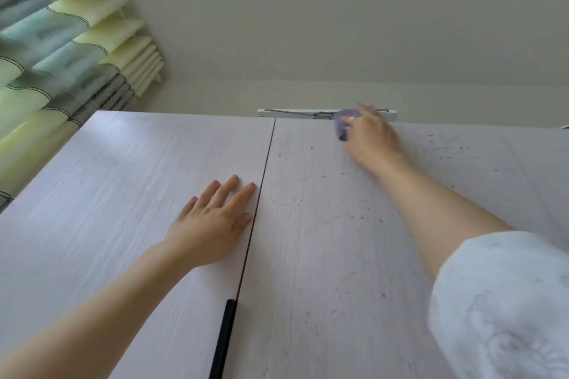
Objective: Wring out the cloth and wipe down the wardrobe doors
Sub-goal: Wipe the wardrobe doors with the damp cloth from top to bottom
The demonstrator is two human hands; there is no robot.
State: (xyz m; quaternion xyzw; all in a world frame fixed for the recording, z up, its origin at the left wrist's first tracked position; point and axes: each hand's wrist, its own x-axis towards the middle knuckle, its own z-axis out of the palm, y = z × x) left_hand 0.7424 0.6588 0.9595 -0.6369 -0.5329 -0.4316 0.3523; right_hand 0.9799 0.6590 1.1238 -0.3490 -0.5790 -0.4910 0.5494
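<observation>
Reaching to the top edge of the wardrobe, a person's right hand (371,132) presses a bluish cloth (341,126) against the right door (323,240), fingers curled over the bunched fabric, which shows only at the hand's left side. The left hand (212,224) lies flat and spread on the left door (123,194), fingertips just beside the dark seam between the two doors, apparently bracing. A black handle (223,341) runs along that seam near the bottom of the head view. Dark specks dot the right door below and beside the cloth, so most of that door looks unwiped.

Above the doors, a white strip (295,113) carrying a thin wire (292,111) sits right at the cloth. The likely trouble lies there: a sideways sweep along the top edge could snag the fabric on the wire or knock the strip loose. A stretch this high also weakens pressure, so specks may smear rather than lift. Should the bracing palm slip, the left door could swing and pinch fingers at the seam. Striped blinds (61,49) hang at upper left, well apart.
</observation>
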